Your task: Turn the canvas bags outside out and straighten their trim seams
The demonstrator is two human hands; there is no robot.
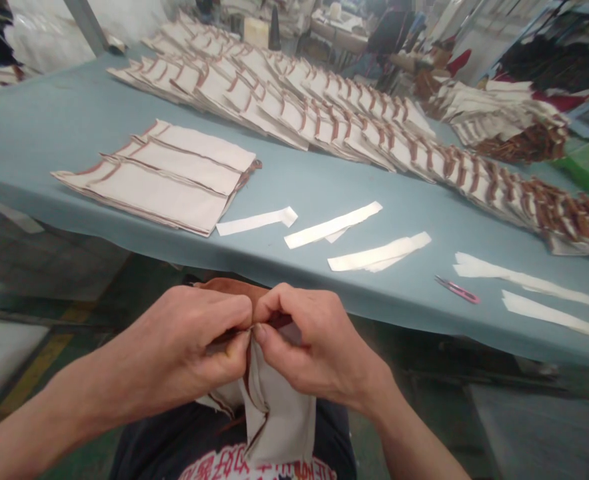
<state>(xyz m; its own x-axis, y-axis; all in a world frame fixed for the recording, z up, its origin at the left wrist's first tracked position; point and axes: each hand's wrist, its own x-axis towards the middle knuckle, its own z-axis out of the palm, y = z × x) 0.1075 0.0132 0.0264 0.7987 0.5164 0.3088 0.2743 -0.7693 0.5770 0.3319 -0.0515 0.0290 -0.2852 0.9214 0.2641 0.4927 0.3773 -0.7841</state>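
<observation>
Both hands meet in front of my body, just off the table's near edge, pinching one cream fabric piece [287,413] with brown-edged seams. My left hand [194,340] is closed on its upper edge, thumb and fingers pressed together. Right beside it, touching, my right hand [309,333] grips the same edge between thumb and forefinger. The cloth hangs down below the fingers over my dark shirt. Some brown material [231,287] shows behind the knuckles. What lies exactly between the fingertips is hidden.
On the blue-green table [54,127] lie a stack of cream pieces [159,180], several white strips [334,225] and pink-handled thread snips [458,290]. Long overlapping rows of cream-and-brown pieces [319,120] run along the back. A person [391,30] is in the background.
</observation>
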